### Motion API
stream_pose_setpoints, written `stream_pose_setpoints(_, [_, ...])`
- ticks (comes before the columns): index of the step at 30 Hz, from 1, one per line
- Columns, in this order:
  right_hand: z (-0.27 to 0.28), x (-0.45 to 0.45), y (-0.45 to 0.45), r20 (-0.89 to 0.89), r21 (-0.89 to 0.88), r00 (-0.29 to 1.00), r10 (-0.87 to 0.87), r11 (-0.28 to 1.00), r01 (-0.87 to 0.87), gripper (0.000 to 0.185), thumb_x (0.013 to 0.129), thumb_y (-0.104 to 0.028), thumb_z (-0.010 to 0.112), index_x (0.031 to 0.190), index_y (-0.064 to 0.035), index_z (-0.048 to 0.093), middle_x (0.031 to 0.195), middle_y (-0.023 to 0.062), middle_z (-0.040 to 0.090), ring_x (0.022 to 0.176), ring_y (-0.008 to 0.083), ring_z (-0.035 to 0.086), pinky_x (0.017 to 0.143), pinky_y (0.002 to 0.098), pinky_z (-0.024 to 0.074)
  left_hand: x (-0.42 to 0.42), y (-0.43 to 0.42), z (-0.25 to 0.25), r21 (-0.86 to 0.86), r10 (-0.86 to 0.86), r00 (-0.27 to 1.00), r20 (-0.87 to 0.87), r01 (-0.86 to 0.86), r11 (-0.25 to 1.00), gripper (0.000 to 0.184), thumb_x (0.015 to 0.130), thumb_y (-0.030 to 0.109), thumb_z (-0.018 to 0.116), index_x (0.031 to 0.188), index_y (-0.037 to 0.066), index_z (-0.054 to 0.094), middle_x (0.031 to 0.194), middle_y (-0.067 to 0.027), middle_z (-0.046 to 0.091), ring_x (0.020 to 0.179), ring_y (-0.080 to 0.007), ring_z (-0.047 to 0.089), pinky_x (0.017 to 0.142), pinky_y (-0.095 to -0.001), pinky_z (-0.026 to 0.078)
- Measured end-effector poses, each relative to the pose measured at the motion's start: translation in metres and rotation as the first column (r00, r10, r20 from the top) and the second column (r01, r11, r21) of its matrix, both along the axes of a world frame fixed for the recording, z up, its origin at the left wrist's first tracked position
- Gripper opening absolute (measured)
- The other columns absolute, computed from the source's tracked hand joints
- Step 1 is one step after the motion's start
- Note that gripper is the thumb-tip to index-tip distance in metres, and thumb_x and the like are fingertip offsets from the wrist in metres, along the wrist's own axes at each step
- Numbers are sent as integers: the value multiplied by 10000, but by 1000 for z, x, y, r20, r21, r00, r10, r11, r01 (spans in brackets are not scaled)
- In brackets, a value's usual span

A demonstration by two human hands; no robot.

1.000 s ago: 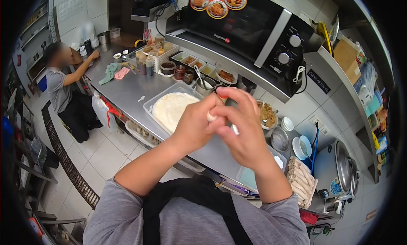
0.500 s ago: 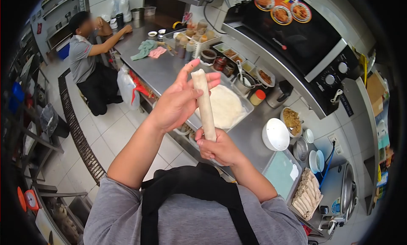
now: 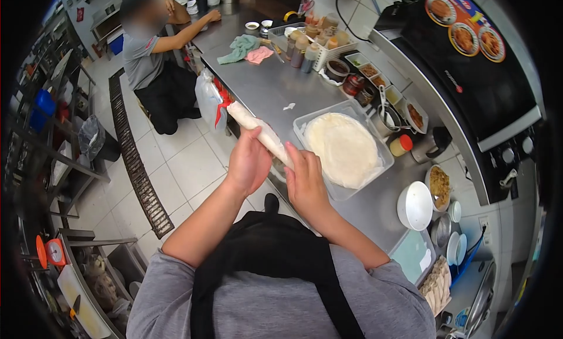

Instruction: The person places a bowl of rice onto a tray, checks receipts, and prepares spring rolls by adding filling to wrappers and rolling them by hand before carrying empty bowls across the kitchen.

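Observation:
A long pale rolled spring roll is held slantwise in front of me, its far end pointing up and left. My left hand wraps its middle from below, thumb on top. The fingers of my right hand close around the near end, hiding part of it. Just right of my hands, a stack of round thin wrappers lies in a clear plastic container on the steel counter. More rolls are piled at the lower right.
Farther along the counter are a green cloth, a pink cloth and several sauce bottles. A white bowl and a bowl of filling stand at right. A co-worker crouches at the counter's far left.
The roll has tipped from nearly upright to slanting left. My left hand has closed around it, and my right hand has shifted its hold at the near end. The view has turned.

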State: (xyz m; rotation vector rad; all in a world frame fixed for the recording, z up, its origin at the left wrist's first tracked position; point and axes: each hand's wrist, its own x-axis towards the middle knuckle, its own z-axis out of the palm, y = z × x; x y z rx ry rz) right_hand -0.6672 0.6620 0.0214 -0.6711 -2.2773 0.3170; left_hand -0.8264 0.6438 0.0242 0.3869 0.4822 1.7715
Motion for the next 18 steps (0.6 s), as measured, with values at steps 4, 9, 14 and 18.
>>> stream_pose_setpoints(4, [-14,-15,40,-111,-149,988,107,981,-123,700,836,-84,687,1458,-63,367,1150,181,501,1019,367,508,892,441,428,-6,30,-11,48,126,975,-184,-119,992,340,1021,227,486,1324,126,367,1170,-35,437,1172,-171,415,1078,-373,297])
stream_pose_setpoints(9, [-23,37,102,19,-302,997,-74,950,76,708,852,-306,714,1441,-82,390,1361,193,456,1249,380,443,1030,495,354,-20,71,-5,-66,35,949,-314,-59,996,528,1055,369,414,1506,129,283,1105,-14,544,997,-134,532,943,-333,434])
stream_pose_setpoints(14, [-52,149,161,114,-214,814,-570,786,580,460,872,-297,697,1277,-135,554,1271,109,525,1192,325,493,944,480,394,-18,94,-18,-137,-94,969,-227,63,989,524,1051,378,431,1493,126,303,1029,23,485,728,-52,422,634,-198,404])
stream_pose_setpoints(18, [-37,216,147,220,-143,618,-755,602,786,449,893,-345,666,1273,-124,572,1231,96,563,1138,305,534,931,478,396,-1,101,-25,-263,-125,886,-446,4,965,508,1027,180,504,1483,110,291,1017,-1,498,711,-55,433,593,-202,400])
